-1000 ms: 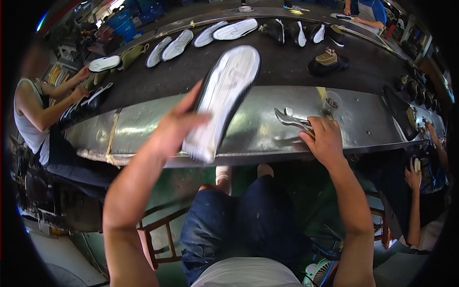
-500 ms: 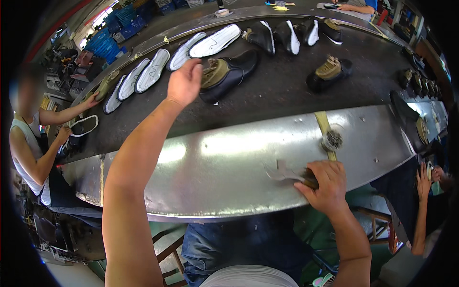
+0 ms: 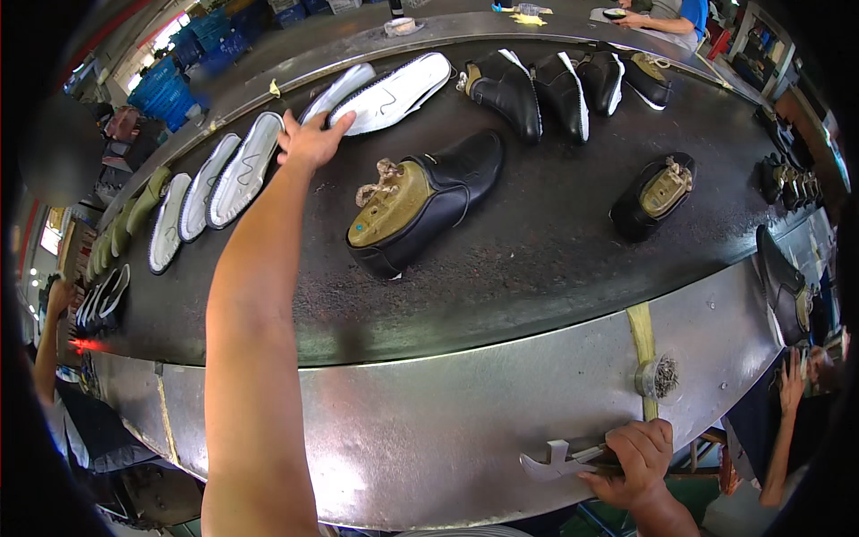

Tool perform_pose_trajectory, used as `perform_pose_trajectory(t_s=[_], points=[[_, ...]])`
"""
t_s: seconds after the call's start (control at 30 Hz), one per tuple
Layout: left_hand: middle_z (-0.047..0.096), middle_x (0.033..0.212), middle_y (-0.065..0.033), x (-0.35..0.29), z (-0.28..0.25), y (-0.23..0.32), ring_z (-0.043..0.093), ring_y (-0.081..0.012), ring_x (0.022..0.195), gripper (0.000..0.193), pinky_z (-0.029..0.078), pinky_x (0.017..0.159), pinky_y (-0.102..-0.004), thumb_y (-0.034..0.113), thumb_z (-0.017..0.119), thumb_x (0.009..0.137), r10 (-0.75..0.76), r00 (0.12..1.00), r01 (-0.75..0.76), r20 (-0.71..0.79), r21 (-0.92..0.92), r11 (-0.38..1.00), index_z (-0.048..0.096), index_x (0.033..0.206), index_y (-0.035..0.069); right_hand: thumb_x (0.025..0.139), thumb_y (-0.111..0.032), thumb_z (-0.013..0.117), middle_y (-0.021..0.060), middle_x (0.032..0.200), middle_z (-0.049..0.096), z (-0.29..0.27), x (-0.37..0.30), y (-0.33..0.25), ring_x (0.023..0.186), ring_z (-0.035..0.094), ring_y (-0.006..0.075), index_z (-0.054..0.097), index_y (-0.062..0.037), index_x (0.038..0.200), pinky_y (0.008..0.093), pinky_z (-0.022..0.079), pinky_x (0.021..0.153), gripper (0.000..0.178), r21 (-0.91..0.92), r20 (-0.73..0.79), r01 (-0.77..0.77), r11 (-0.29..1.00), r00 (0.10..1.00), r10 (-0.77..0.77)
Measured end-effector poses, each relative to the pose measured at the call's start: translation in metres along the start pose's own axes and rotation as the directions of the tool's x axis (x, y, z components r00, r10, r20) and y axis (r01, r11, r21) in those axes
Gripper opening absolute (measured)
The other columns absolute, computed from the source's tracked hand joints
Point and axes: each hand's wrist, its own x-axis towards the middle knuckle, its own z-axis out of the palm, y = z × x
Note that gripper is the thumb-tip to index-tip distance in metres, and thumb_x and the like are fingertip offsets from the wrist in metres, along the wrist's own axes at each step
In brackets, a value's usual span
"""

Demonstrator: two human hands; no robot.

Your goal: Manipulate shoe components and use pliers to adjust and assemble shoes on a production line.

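Note:
My left hand [image 3: 310,143] reaches to the far side of the dark bench, thumb and fingers spread, over the near ends of two white soles. One white sole [image 3: 246,170] lies by its fingertips; another white sole [image 3: 394,94] is by its thumb. Whether it touches either is hard to tell. My right hand [image 3: 640,461] is closed round the handles of lasting pincers [image 3: 557,461], their curved metal head pointing left above the metal bench edge. A black shoe [image 3: 461,179] on an olive last with a cord loop lies right of my left forearm. A smaller-looking black shoe [image 3: 640,206] is farther right.
A clear cup of small nails [image 3: 664,376] stands on a yellowish strip [image 3: 642,336]. Black shoes [image 3: 510,94] line the far side. Another black shoe [image 3: 783,286] stands at the right. Co-workers' hands show at left [image 3: 59,295] and right [image 3: 792,385]; blue crates [image 3: 161,89] are beyond.
My left hand has moved away from beside the large black shoe to the white soles. The view has shifted, and the smaller-looking shoe now points another way. The right hand keeps the pincers.

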Motion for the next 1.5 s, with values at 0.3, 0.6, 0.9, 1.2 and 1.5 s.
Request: perform_pose_trajectory(t_s=[0.3,0.6,0.9,1.2,1.5], points=[[0.059,0.135,-0.0252,0.021,0.007,0.016,0.045,-0.0397,0.135,0.110,0.039,0.112,-0.0410,0.088,0.050,0.077,0.241,0.958,-0.254,0.156,0.073,0.964,0.061,0.129,-0.009,0.075,-0.049,0.079,0.0095,0.087,0.061,0.007,0.004,-0.006,0.077,0.059,0.0283,0.060,-0.0033,0.099,0.0439,0.042,0.072,0.055,0.016,0.037,-0.023,1.000,0.999,0.023],[0.060,0.122,-0.0327,-0.181,-0.133,-0.136,0.057,-0.0405,0.121,0.089,0.046,0.102,-0.0443,0.076,0.064,0.080,0.201,0.953,-0.247,0.225,0.201,0.948,0.068,0.106,-0.009,0.067,-0.031,0.085,0.0100,0.090,0.066,0.010,0.012,-0.024,0.083,0.062,0.0312,0.063,-0.0045,0.100,0.0436,0.043,0.080,0.049,0.080,-0.118,-0.006,0.997,0.993,0.016],[0.052,0.125,-0.0391,-0.476,-0.285,-0.250,0.059,-0.0498,0.111,0.067,0.048,0.097,-0.0473,0.052,0.083,0.074,0.141,0.979,-0.148,0.145,0.039,0.988,0.070,0.101,-0.007,0.074,-0.027,0.081,0.0122,0.098,0.066,0.013,-0.006,-0.032,0.094,0.061,0.0329,0.063,-0.0030,0.105,0.0462,0.042,0.087,0.043,0.048,-0.205,0.077,0.996,0.977,-0.066],[0.026,0.156,-0.0343,-0.445,-0.231,-0.211,0.030,-0.0422,0.147,0.086,0.028,0.118,-0.0429,0.050,0.069,0.087,0.238,0.904,-0.292,0.355,0.106,0.950,0.042,0.143,-0.010,0.098,-0.018,0.063,0.0053,0.088,0.065,0.021,-0.176,-0.137,0.073,0.059,0.0111,0.062,-0.0009,0.113,0.0270,0.049,0.064,0.023,0.747,0.486,-0.573,0.337,0.817,0.311],[0.059,0.135,-0.0261,-0.378,-0.204,-0.170,0.061,-0.0341,0.120,0.082,0.048,0.102,-0.0404,0.052,0.070,0.087,0.161,0.895,-0.101,0.415,-0.163,0.981,0.049,0.140,-0.007,0.095,-0.009,0.065,0.0052,0.106,0.064,0.003,-0.270,-0.183,0.091,0.062,0.0123,0.053,0.0005,0.128,0.0282,0.051,0.082,0.037,0.596,0.803,-0.788,-0.154,0.586,0.109]])
